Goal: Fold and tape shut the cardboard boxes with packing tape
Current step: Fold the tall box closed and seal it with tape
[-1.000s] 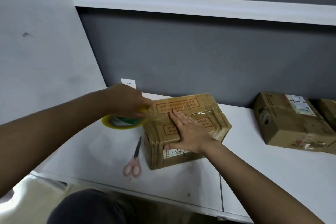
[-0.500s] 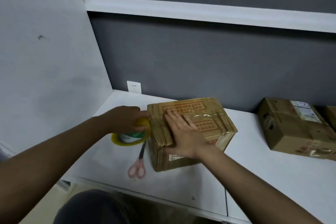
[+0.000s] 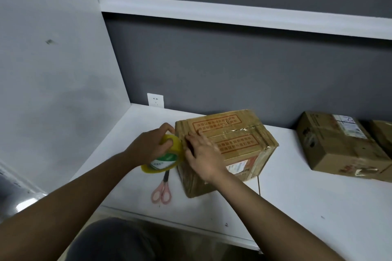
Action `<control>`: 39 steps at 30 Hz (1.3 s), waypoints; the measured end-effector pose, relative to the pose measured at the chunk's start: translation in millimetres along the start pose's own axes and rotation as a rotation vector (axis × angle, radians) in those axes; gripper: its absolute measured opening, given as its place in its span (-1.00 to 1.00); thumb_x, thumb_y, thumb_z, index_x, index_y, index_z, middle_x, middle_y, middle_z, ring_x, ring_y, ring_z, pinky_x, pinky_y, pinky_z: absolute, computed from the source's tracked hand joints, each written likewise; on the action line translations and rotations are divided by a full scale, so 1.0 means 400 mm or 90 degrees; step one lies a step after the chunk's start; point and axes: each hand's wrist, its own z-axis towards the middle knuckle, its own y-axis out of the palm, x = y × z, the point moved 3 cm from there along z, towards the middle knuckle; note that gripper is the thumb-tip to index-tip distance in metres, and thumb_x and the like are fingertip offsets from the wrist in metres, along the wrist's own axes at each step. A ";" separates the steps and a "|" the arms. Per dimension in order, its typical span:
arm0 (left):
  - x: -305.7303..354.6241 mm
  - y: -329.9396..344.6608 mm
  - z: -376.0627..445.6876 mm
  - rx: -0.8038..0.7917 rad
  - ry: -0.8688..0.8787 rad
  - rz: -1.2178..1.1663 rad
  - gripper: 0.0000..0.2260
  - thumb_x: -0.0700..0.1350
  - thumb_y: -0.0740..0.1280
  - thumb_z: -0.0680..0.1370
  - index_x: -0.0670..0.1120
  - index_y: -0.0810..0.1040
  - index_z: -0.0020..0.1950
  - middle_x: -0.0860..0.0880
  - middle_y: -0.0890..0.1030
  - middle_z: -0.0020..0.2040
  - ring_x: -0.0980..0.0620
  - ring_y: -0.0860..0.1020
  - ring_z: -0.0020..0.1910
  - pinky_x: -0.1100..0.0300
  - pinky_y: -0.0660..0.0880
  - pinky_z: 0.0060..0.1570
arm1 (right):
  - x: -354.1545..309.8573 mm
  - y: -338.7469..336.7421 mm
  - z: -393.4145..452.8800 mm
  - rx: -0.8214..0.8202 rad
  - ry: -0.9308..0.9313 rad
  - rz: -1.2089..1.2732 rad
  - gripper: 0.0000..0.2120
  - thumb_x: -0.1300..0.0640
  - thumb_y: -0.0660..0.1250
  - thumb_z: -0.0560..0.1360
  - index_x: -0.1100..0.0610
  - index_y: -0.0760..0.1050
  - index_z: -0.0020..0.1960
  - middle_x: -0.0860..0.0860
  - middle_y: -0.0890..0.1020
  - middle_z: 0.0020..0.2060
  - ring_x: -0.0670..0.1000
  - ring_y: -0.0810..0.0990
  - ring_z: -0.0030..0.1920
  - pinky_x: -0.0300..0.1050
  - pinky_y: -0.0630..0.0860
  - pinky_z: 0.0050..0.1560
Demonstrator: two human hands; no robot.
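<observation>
A closed brown cardboard box (image 3: 237,140) with red printed panels sits on the white table (image 3: 297,207). Clear tape runs along its top seam. My left hand (image 3: 148,148) grips a yellow roll of packing tape (image 3: 167,159) held against the box's left end, just below the top edge. My right hand (image 3: 201,157) lies over the box's top left edge with its fingers at the tape by the roll. How the fingertips touch the tape is hard to make out.
Pink-handled scissors (image 3: 162,188) lie on the table just left of the box's near corner. A second taped box (image 3: 339,146) stands at the right, with another box (image 3: 384,137) behind it at the frame edge. A wall socket (image 3: 155,100) sits behind.
My left hand has carried the roll down over the box's left end. My right hand has slid left along the top, from the middle to the left edge.
</observation>
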 end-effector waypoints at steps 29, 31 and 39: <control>0.116 0.216 -0.070 -0.065 -0.315 -0.300 -0.74 0.09 0.17 0.62 -0.09 0.47 0.00 0.03 0.52 -0.32 0.32 0.51 -0.55 0.49 0.36 -0.55 | 0.156 -0.068 0.021 -0.062 -0.086 -0.112 -0.51 -0.05 0.09 0.65 0.02 0.15 0.54 -0.05 0.14 0.55 0.00 0.01 0.56 -0.10 -0.07 0.52; 0.115 0.225 -0.068 -0.062 -0.312 -0.326 -0.74 0.08 0.19 0.62 -0.10 0.48 0.00 0.05 0.49 -0.35 0.28 0.51 -0.58 0.46 0.34 -0.59 | 0.157 -0.070 0.024 -0.064 -0.088 -0.113 -0.51 -0.05 0.10 0.65 0.03 0.16 0.54 -0.04 0.15 0.54 0.01 0.03 0.55 -0.12 -0.07 0.52; 0.132 0.236 -0.087 -0.099 -0.335 -0.543 -0.74 0.05 0.22 0.61 -0.14 0.47 0.06 -0.09 0.59 -0.29 0.18 0.55 -0.56 0.35 0.50 -0.47 | 0.123 -0.045 0.017 0.020 0.001 -0.230 -0.48 -0.17 0.05 0.62 -0.04 0.15 0.53 -0.07 0.15 0.54 0.03 0.11 0.54 -0.03 0.09 0.49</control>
